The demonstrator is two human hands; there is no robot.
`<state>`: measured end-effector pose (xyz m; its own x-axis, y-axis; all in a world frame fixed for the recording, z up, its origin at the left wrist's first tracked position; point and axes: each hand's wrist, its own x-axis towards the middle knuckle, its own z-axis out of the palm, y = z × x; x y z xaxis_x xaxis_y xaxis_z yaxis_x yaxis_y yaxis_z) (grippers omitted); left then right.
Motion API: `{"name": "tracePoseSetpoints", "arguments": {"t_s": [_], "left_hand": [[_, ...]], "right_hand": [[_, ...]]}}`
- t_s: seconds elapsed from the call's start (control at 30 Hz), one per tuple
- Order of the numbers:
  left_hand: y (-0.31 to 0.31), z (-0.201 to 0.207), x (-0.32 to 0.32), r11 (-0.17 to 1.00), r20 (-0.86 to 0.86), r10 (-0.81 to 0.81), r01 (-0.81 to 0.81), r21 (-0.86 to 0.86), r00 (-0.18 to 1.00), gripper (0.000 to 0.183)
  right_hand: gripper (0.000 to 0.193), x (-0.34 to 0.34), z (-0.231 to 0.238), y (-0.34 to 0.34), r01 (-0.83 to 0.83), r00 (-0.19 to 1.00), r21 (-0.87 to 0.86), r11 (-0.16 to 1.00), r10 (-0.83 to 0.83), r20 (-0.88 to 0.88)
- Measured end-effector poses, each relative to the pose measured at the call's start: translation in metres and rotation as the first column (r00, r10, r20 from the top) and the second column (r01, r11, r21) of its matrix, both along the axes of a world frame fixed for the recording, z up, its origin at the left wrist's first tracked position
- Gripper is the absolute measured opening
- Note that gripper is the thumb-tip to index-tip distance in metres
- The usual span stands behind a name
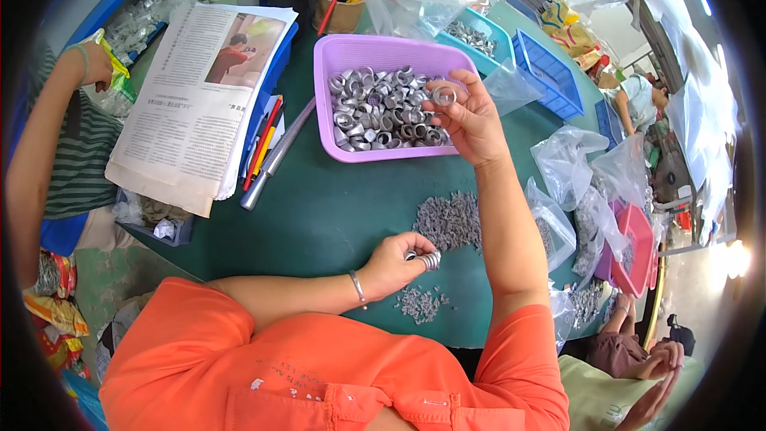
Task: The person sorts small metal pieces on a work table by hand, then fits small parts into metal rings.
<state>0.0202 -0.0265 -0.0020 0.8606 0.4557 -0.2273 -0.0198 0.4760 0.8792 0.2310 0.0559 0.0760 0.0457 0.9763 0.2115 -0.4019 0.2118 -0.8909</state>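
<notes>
My left hand (392, 263) rests near the table's front, its fingers closed round several metal rings (431, 260). Raised over the right side of a purple basket (381, 155), my right hand (477, 121) pinches a shiny metal ring (444, 96) between thumb and fingers. Many silver-grey rings (384, 104) lie heaped in that basket. Beyond my left hand, partly hidden by my right forearm, is a pile of small dark grey pieces (447, 219). A smaller, lighter scatter of bits (420, 303) lies nearer me.
Newspapers (179, 104), pens (263, 140) and a metal rod (279, 156) lie left of the basket. A teal basket (487, 61), a blue basket (546, 84) and plastic bags (566, 160) stand right. A pink basket (638, 247) is farther right. Other people sit at both sides.
</notes>
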Motion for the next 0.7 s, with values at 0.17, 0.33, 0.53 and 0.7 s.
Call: {"name": "tracePoseSetpoints", "arguments": {"t_s": [0.17,0.33,0.53,0.7], "left_hand": [[0.000,0.001,0.001,1.000,-0.015,-0.002,0.003,0.011,1.000,0.012],[0.000,-0.002,0.000,0.999,0.009,0.002,-0.001,-0.041,1.000,0.012],[-0.001,-0.001,0.000,0.996,0.020,-0.020,0.022,-0.084,1.000,0.014],[-0.002,-0.004,0.002,0.996,0.038,0.004,0.000,-0.086,0.999,0.015]], "right_hand": [[0.033,-0.001,-0.008,0.011,-0.028,0.978,0.004,1.000,0.029,-0.205],[0.031,-0.012,-0.011,0.031,-0.006,0.970,0.044,0.999,0.017,-0.243],[0.028,-0.049,-0.009,0.066,0.107,0.975,0.002,0.994,-0.105,-0.196],[0.028,-0.083,-0.006,0.084,0.140,0.979,-0.020,0.990,-0.142,-0.144]]}}
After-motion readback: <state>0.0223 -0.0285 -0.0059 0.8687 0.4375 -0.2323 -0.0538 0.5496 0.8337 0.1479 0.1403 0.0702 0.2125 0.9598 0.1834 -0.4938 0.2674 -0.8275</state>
